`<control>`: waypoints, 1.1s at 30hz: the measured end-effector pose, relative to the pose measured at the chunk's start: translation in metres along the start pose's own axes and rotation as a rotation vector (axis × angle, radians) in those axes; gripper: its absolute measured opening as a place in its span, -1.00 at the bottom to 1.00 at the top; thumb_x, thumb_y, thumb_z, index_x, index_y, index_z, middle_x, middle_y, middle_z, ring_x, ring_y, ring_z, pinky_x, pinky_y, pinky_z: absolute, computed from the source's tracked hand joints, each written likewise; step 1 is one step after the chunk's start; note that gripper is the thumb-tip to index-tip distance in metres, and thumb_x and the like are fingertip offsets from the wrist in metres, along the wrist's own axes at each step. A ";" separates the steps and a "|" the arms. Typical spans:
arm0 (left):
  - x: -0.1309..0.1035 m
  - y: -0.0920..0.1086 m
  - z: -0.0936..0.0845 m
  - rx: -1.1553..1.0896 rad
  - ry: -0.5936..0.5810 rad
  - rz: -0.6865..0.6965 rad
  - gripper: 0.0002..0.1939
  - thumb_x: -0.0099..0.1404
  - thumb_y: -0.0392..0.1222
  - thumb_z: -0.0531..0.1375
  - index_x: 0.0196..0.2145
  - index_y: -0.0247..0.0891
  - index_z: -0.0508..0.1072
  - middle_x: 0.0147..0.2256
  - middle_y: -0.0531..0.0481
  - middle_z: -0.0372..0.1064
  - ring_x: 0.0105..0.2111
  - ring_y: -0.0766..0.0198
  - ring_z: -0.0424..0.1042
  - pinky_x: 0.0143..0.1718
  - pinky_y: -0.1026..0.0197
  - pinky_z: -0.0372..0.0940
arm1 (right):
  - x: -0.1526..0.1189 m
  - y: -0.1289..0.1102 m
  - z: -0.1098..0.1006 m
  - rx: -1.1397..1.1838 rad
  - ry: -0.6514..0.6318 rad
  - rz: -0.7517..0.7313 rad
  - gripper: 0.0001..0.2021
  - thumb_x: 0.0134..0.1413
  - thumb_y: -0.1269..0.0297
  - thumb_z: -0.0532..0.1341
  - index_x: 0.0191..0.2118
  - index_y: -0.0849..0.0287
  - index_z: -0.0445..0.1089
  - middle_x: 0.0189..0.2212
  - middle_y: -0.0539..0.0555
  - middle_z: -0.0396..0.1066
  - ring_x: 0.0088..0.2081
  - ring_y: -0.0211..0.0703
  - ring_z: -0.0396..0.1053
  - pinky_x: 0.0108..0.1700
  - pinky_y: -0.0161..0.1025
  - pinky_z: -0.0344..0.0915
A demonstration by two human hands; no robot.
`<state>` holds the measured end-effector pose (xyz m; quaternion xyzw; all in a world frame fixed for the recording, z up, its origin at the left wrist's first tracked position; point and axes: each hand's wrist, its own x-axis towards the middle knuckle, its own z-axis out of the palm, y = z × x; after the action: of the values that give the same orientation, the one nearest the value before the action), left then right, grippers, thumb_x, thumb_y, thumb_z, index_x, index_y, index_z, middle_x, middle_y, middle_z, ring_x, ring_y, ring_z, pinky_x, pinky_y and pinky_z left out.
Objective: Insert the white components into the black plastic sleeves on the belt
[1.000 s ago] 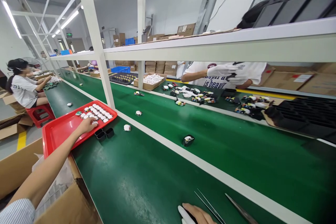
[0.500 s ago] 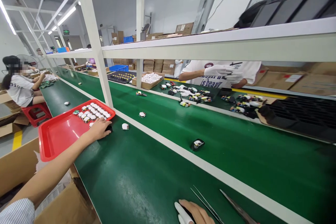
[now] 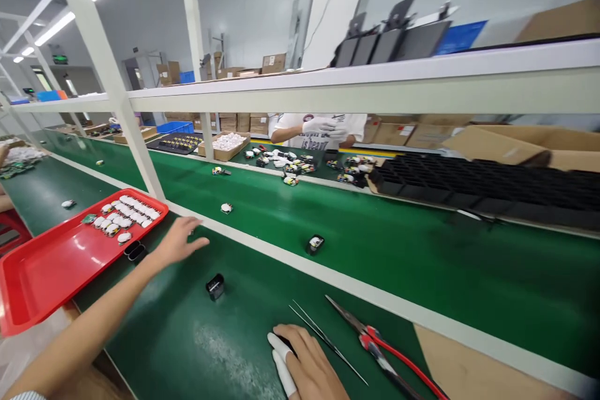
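My left hand (image 3: 180, 240) reaches over the green bench with thumb and fingers apart. A small part (image 3: 191, 232), mostly hidden, lies under its fingers; no grip on it shows. Nearer me a small black housing (image 3: 215, 286) stands on the bench. Further black housings (image 3: 135, 251) lie beside the red tray (image 3: 51, 272), which holds rows of white-covered circuit boards (image 3: 135, 209). My right hand (image 3: 309, 365), two of its fingers in white cots, rests on the bench, fingers loosely stretched, holding nothing visible. Beside it lie tweezers (image 3: 330, 344) and red-handled long-nose pliers (image 3: 368, 334).
A pale strip (image 3: 281, 256) divides the bench from the green belt (image 3: 398, 262), where a black housing with a board (image 3: 315, 244) sits. Across it, a gloved person (image 3: 323, 128) works behind piled boards and black trays (image 3: 469, 184). A white post (image 3: 105, 62) and shelf beam (image 3: 356, 90) cross the view.
My view has swung right. My left hand has left the tray's edge and the black housing there, opening over the bench. Another black housing now shows on the bench; the pliers show more fully.
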<state>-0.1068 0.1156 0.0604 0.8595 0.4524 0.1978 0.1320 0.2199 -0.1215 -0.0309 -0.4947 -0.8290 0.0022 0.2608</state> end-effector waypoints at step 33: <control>0.056 0.030 0.049 0.031 -0.049 0.156 -0.58 0.35 -0.10 0.21 0.13 -0.15 0.55 0.06 -0.15 0.53 0.06 -0.06 0.49 0.13 -0.05 0.41 | -0.006 0.027 -0.015 -0.411 0.162 0.293 -0.64 0.23 0.66 0.04 -0.02 0.25 0.47 -0.05 0.28 0.43 -0.08 0.10 0.35 -0.09 0.02 0.38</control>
<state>-0.0343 0.1433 0.0415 0.8987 0.3836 0.1793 0.1139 0.2510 -0.1167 -0.0272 -0.6507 -0.7080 -0.1680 0.2171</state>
